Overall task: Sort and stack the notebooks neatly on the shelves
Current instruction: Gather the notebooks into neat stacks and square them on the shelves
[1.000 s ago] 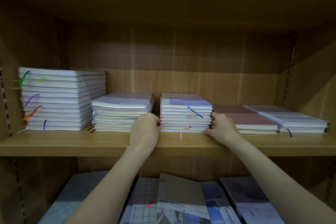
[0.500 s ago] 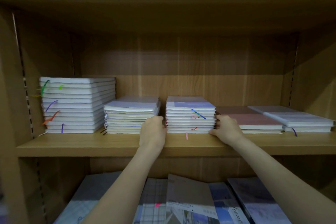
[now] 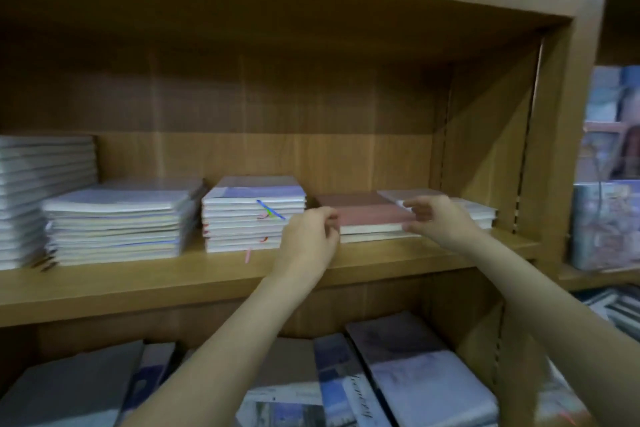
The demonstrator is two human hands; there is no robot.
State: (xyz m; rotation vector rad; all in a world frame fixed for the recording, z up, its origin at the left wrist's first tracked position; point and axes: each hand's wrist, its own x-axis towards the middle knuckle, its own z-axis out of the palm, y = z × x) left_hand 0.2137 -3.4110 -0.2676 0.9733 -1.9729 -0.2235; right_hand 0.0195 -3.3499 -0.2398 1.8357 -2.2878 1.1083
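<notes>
1. Lowest in the frame, the lower shelf's notebooks (image 3: pixel 419 388) lie flat and overlapping, seemingly unsorted as yet.
2. Just right of centre, the left hand (image 3: pixel 310 239) has its fingers curled at the left end of the pink-covered stack (image 3: pixel 372 217); the right hand (image 3: pixel 438 218) brackets the right end with thumb and fingers apart. Blur hides whether either touches; probably they are squaring it.
3. Left of the hands, the white stack (image 3: pixel 247 215) stands aligned on the shelf board (image 3: pixel 138 282), likely finished.
</notes>
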